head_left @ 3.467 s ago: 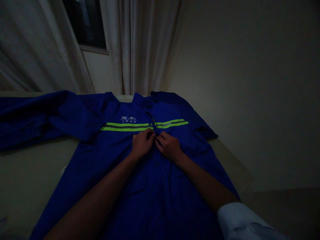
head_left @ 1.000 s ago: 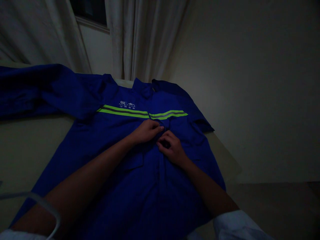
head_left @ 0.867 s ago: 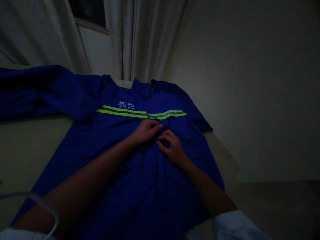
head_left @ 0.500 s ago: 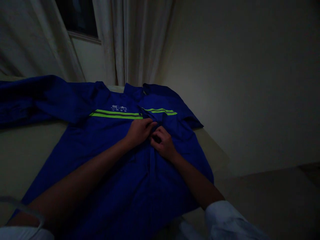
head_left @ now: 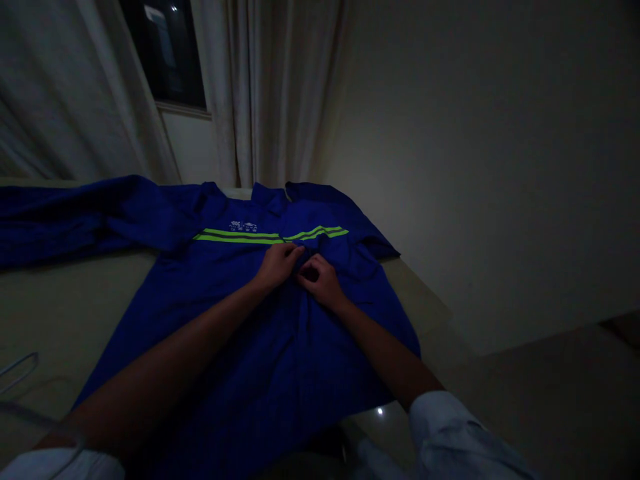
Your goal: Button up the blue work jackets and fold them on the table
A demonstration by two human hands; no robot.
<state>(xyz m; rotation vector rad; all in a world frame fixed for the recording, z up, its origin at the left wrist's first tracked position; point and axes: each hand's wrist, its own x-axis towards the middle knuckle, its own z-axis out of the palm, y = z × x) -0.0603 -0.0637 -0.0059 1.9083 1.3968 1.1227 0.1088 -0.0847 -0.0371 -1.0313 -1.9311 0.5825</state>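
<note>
A blue work jacket (head_left: 215, 340) with green reflective stripes and a white chest logo lies spread front side up, its collar away from me. At the front opening, just below the stripe, my left hand (head_left: 279, 265) pinches the jacket's edge between thumb and fingers. Close by on the right, my right hand (head_left: 323, 280) is curled, its thumb and fingertips closed on the same front placket. The two hands almost touch. Whether a button or snap sits between the fingertips is too dark to see.
The jacket rests on a pale table (head_left: 30, 300). A thin light cord (head_left: 25, 360) lies at the left. Behind stand curtains (head_left: 280, 87) and a dark window (head_left: 170, 53); a plain wall (head_left: 475, 167) rises on the right.
The view has tilted up a little, so the jacket sits lower in it. Around the hands the front has been drawn flatter, and the stripes now nearly meet. Both hands keep their grip.
</note>
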